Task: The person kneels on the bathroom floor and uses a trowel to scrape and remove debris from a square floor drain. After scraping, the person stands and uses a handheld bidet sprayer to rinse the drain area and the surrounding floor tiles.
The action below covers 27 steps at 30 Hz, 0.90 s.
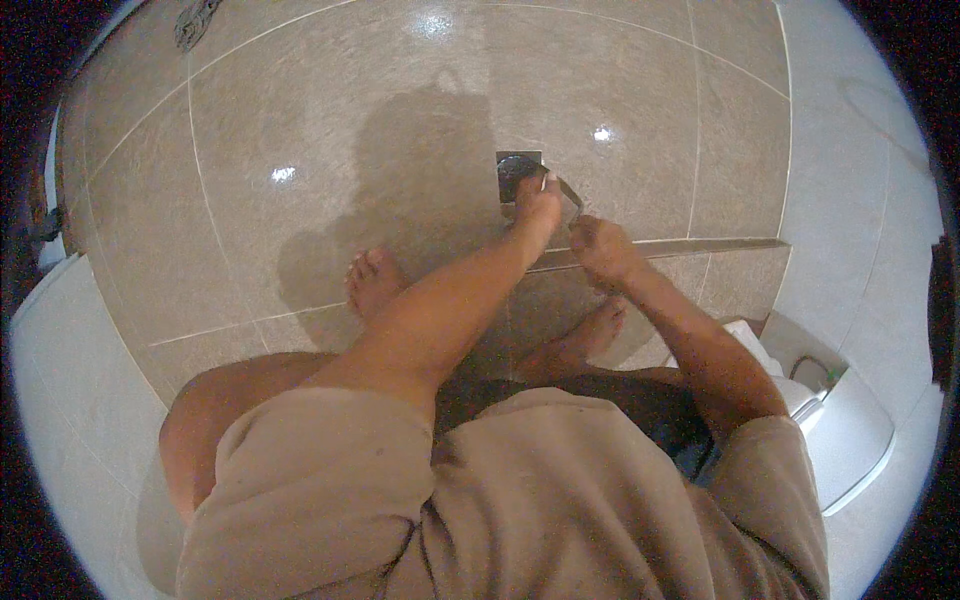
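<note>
A square floor drain [508,180] with a dark opening lies in the tiled floor ahead of me. Beside its right edge, a thin, tilted metal plate [571,194] spans the space between my hands. My left hand [540,203] is closed at the plate's left side, over the drain's near right corner; a small pale bit shows at its fingers. Slightly nearer and to the right, my right hand [602,250] is closed on the plate's near end. Its fingertips are partly hidden.
Beige tiles [280,110] cover the floor, with a low raised edge [690,246] running right from below my hands. My bare feet [375,282] stand near the hands. At the right are a white wall [850,150] and a white bin-like container [855,435]. A grey cloth-like thing [195,22] lies far left.
</note>
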Tool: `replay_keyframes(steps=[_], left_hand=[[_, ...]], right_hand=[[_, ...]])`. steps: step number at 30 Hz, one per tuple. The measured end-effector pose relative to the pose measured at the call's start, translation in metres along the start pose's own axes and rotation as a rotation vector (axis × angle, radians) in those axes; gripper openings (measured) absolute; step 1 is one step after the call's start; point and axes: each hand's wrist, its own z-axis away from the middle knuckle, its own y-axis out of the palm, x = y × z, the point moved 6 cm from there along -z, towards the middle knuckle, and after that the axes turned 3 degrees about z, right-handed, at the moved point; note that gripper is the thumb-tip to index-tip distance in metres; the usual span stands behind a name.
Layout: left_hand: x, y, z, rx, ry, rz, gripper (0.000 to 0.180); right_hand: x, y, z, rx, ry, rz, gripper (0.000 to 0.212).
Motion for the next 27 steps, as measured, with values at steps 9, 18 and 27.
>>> replay_keyframes(steps=[9, 18, 27], left_hand=[[0.022, -0.016, -0.005, -0.006, 0.101, 0.229, 0.05], [0.029, -0.024, -0.012, -0.071, 0.139, 0.107, 0.046], [0.019, -0.014, -0.009, -0.028, -0.215, 0.441, 0.054]], right_hand=[[0.014, 0.023, -0.004, -0.107, -0.041, 0.038, 0.035], [0.036, 0.007, 0.008, -0.156, -0.022, 0.277, 0.032], [0.063, -0.021, -0.006, -0.172, -0.174, 0.343, 0.026]])
